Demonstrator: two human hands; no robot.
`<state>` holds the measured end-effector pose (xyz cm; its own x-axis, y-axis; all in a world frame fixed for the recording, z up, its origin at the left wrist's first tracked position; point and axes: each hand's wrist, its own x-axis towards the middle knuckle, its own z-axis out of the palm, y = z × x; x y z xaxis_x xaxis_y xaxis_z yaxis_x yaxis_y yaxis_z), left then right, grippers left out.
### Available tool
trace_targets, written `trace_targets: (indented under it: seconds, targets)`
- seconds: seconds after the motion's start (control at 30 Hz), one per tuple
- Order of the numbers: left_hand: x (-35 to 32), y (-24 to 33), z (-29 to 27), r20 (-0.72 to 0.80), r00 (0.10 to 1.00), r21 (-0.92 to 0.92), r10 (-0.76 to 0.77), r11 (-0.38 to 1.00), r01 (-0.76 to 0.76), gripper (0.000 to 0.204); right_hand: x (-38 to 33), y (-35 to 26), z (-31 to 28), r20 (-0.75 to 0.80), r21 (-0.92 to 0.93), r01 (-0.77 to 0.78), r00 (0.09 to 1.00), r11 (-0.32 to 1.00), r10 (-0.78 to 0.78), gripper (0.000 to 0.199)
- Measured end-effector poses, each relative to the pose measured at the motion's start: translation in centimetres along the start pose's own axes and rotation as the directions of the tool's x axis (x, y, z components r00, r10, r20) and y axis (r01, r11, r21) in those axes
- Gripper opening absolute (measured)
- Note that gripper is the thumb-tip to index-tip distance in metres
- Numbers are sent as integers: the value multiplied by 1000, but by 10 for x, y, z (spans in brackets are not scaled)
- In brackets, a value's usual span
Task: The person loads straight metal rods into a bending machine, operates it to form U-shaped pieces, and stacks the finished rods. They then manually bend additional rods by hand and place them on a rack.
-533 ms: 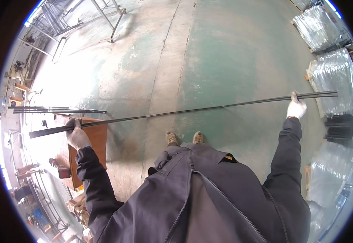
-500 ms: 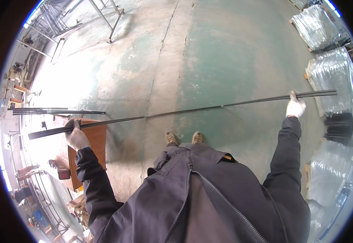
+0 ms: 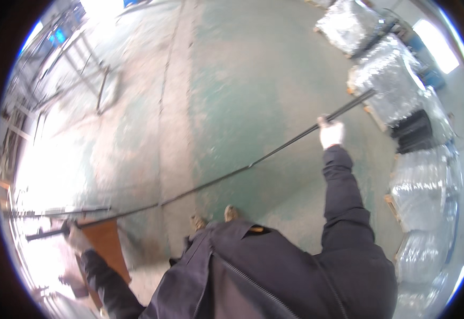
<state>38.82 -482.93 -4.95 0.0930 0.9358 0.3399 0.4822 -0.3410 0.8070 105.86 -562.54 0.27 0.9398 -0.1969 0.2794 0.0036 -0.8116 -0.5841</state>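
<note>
A bundle of long, thin dark rods (image 3: 205, 185) stretches across in front of me, sagging a little and tilted up toward the right. Near its left end my left hand (image 3: 77, 238), in a pale glove, is closed round it. My right hand (image 3: 330, 133), gloved too, grips the bundle a short way in from its right end. Beneath my left hand is a brown-orange sheet or panel (image 3: 104, 242). More dark rods (image 3: 91, 211) lie just beyond that hand, blurred by motion.
Pallet loads wrapped in clear film (image 3: 386, 74) line the right side, with a stack of black material (image 3: 413, 130) among them. A metal frame rack (image 3: 85, 66) stands at the far left. Worn green and grey concrete floor (image 3: 258, 80) lies ahead.
My view has turned, so the surroundings shift leftward and the left-side things sit lower. The rods now slope more steeply, right end higher. Both hands keep their hold.
</note>
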Motion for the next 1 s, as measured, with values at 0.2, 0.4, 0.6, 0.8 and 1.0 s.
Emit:
trace_targets:
  seconds: [0.2,0.4,0.6,0.8,1.0]
  targets:
    - [17,-13,7,-62,998,-68,-13,998,9,25,-2,-7,-5,16,239,46,999,970,-52,31]
    - [18,1,16,13,990,-159,-139,977,139,23,5,-18,-11,-73,193,112,992,975,-100,30]
    - [27,-1,8,17,992,-172,-128,977,129,23,9,-31,-13,-121,147,126,987,981,-108,34]
    - [49,-12,-4,-41,997,-52,60,997,-63,26,14,-35,-10,-109,139,102,990,985,-87,38]
    - [42,20,-20,-20,958,313,286,912,-266,25,14,-29,-3,-36,6,50,998,999,-50,49]
